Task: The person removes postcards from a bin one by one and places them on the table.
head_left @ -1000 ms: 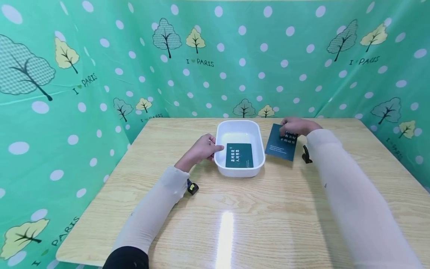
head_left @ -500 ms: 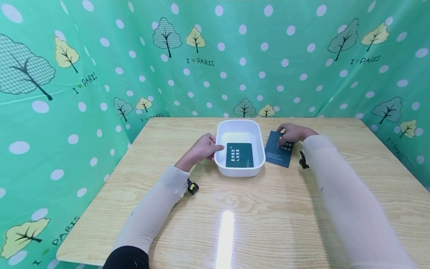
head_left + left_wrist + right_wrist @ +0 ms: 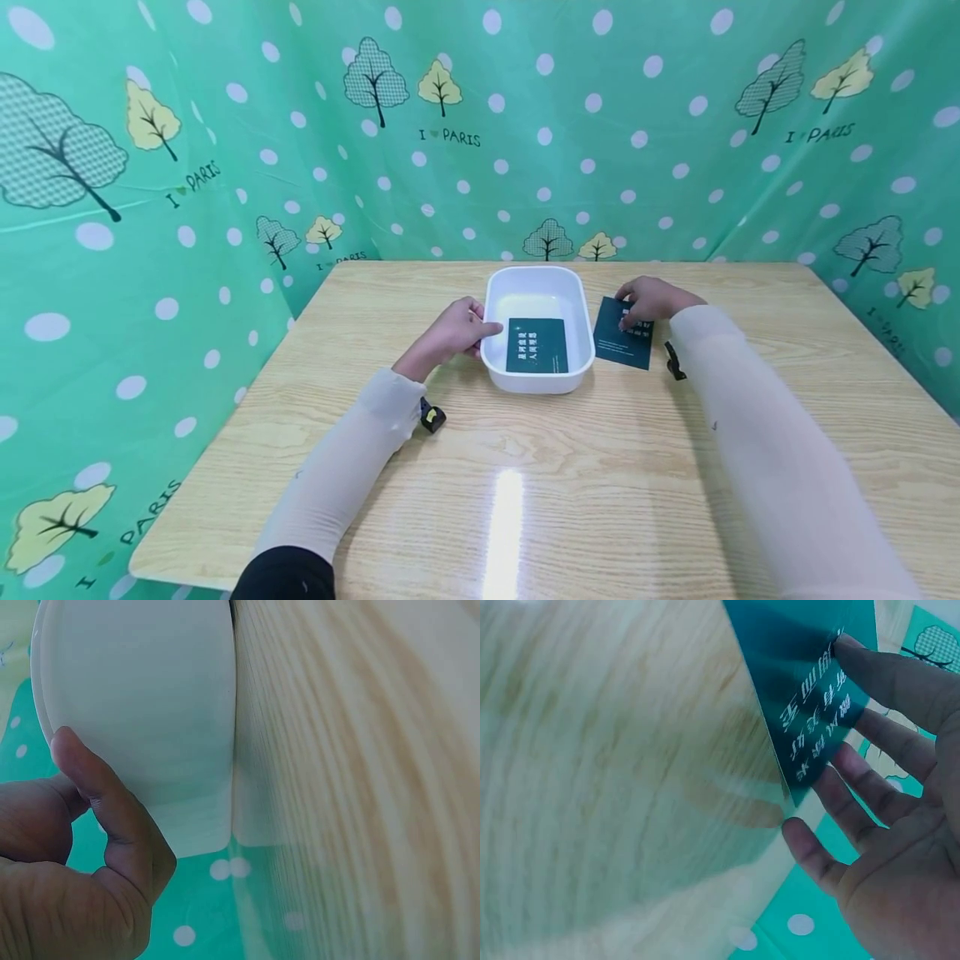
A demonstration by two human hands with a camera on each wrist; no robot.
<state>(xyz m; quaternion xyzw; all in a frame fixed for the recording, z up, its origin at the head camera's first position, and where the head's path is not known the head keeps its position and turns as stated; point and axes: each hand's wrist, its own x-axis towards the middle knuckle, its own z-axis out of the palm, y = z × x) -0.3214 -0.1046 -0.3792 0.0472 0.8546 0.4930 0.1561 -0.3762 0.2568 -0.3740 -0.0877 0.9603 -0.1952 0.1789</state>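
Note:
My left hand (image 3: 453, 329) grips the left rim of a white plastic tub (image 3: 538, 383), thumb over the edge. In the left wrist view a finger (image 3: 124, 814) lies against the tub's outer wall (image 3: 150, 697). A dark green card with white characters (image 3: 537, 346) lies inside the tub. Right of the tub, a second dark green card (image 3: 622, 346) is low over the table or on it; I cannot tell which. My right hand (image 3: 651, 300) holds that card near its far edge. The right wrist view shows the thumb on the printed face (image 3: 821, 705) and fingertips along its edge.
A light wood table (image 3: 420, 500) extends around the tub, with a bright reflection at the front. Green dotted cloth (image 3: 540, 125) hangs along its back and sides. A black device (image 3: 431, 415) sits below the left wrist, another (image 3: 675, 362) below the right.
My right hand has moved slightly left and lowered the second card towards the table beside the tub. The left hand, tub and inner card have stayed in place.

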